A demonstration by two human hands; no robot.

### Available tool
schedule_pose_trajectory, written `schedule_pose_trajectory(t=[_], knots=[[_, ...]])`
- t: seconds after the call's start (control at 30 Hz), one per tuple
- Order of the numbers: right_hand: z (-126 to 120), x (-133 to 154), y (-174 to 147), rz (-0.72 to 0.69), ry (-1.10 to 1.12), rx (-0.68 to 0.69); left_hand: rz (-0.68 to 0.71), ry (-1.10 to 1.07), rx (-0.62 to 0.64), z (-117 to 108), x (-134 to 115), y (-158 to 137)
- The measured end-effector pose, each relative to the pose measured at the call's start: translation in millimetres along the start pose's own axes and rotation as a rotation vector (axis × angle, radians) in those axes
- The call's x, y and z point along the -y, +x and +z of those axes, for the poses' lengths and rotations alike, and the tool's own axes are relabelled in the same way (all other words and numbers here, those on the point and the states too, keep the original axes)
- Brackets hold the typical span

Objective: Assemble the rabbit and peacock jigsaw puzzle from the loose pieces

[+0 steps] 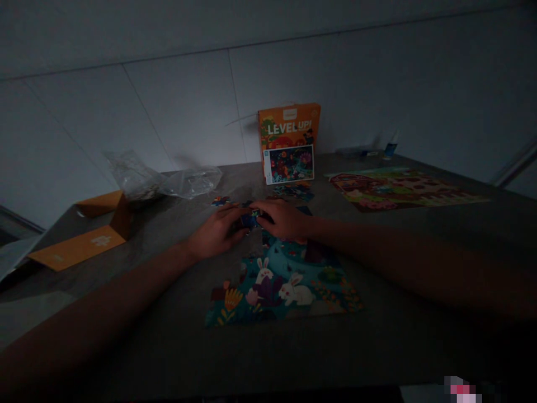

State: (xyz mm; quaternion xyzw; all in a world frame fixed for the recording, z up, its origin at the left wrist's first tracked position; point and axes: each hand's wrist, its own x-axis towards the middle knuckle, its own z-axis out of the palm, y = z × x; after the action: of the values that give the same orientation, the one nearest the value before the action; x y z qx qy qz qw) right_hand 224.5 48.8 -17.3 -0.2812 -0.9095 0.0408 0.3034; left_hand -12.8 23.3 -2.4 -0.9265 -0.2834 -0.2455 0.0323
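A dark blue jigsaw puzzle piece (pixel 250 219) lies between my two hands, just beyond the upper left of a partly joined puzzle (pixel 277 280). My left hand (pixel 216 230) has its fingers closed on the piece's left side. From the right, my right hand (pixel 285 219) grips it with thumb and fingers. The joined part shows two white rabbits, flowers and a teal path. Loose puzzle pieces (pixel 293 192) lie behind my hands, and a small orange and blue piece (pixel 221 201) sits behind the left one. Dim light hides the fingertips' exact contact.
An orange "LEVEL UP!" box (pixel 289 120) stands at the back, with a picture card (pixel 291 165) leaning against it. Another puzzle (pixel 398 187) lies at right, near a small bottle (pixel 391 146). An open orange box part (pixel 84 246) and clear plastic bags (pixel 193 182) are at left.
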Motion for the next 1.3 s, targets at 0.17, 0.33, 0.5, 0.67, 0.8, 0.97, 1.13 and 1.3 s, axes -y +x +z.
schedule_pose_trajectory(t=[0.17,0.33,0.5,0.67,0.8,0.97,1.13,1.3], knots=[[0.8,0.4,-0.5,-0.002,-0.017,-0.005,-0.011,0.019,0.008,1.2,1.1,-1.0],[2.4,-0.8,-0.3,-0.013,-0.034,-0.007,-0.026,0.018,0.015,-0.4,-1.4,0.0],[2.2,-1.1,0.9,-0.012,-0.012,0.002,-0.022,-0.004,0.015,-2.9,-3.6,1.3],[0.7,0.3,1.4,0.006,0.007,0.012,-0.026,-0.013,0.007,-2.9,-3.0,1.4],[-0.2,0.6,0.5,0.005,0.027,0.01,-0.03,-0.003,0.015,-3.3,-4.0,2.1],[0.3,-1.1,-0.9,0.001,0.03,0.008,-0.034,0.009,0.023,-4.7,-6.0,2.9],[2.2,-2.5,-0.7,-0.003,0.043,-0.004,-0.049,0.026,0.03,-3.1,-4.5,2.6],[1.4,-2.0,-0.7,0.005,0.047,0.009,-0.044,0.027,0.03,-2.3,-3.1,1.9]])
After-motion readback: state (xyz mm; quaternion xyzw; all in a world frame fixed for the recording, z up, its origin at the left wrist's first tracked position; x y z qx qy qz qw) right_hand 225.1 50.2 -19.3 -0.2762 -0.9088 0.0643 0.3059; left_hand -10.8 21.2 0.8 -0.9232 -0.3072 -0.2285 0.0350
